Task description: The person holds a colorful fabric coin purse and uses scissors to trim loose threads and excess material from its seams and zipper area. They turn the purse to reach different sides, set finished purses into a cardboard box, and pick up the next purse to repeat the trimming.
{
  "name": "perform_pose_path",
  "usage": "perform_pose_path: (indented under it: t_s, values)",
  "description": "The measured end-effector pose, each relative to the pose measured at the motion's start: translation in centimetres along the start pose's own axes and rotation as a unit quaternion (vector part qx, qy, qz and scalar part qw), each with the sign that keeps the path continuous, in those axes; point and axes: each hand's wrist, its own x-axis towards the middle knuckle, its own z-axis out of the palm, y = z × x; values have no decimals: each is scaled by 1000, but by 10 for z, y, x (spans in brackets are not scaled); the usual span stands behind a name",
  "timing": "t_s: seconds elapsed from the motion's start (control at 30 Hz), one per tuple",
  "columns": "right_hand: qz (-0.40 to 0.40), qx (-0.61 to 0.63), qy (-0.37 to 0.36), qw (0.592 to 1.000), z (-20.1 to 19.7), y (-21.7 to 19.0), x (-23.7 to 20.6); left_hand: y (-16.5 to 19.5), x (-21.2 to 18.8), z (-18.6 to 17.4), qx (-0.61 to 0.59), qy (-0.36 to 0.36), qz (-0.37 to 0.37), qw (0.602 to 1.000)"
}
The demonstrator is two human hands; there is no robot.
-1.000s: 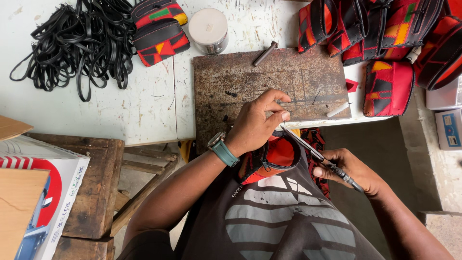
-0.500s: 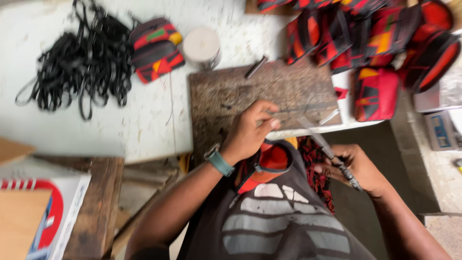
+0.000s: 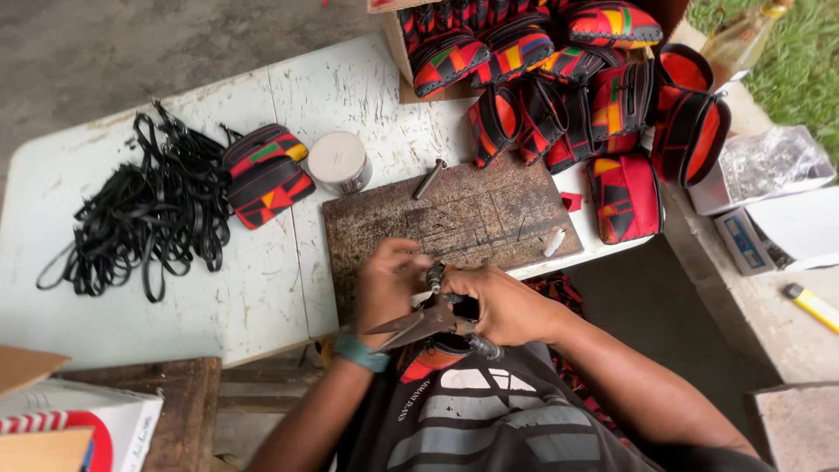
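Observation:
My left hand (image 3: 389, 281) and my right hand (image 3: 505, 306) meet just in front of the worn cutting board (image 3: 454, 218). The right hand is closed around a dark metal hand tool (image 3: 419, 325) with long handles, whose pointed end reaches left under my left wrist. My left fingers are curled at the tool's head, pinching part of a red and black pouch (image 3: 434, 357) that rests against my lap. The pinched spot is mostly hidden by both hands.
On the white table lie a tangle of black straps (image 3: 149, 210), one colourful pouch (image 3: 266, 175), a round tin (image 3: 338, 162) and a metal rod (image 3: 430, 177). A heap of pouches (image 3: 577, 96) fills the far right. A yellow utility knife (image 3: 813, 306) lies on the ledge.
My right hand has brought the tool in from the right to meet my left hand. The left hand has pulled back off the board toward my lap. The view has tilted up.

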Motion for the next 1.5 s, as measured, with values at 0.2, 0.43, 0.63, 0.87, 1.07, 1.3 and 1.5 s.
perform_pose_path:
  t_s: [0.2,0.43,0.63,0.87,1.07,1.3,1.5]
  values:
    - [19,124,261,957,-21,12,-18,114,-34,-65,673,-138,-81,723]
    - [56,360,348,864,-28,18,-9,156,-12,52,515,-271,175,794]
    - [51,369,361,855,-53,33,-27,128,27,64,276,-292,279,872]
    - [62,359,331,871,-23,64,-26,53,13,67,36,-205,297,932]
    - [10,284,274,919,-17,65,-28,58,4,52,152,-125,214,957]
    - [96,147,273,946,-15,74,-11,71,3,53,177,-7,309,934]
    - [85,199,290,932,-36,79,-9,64,11,49,198,-61,359,910]
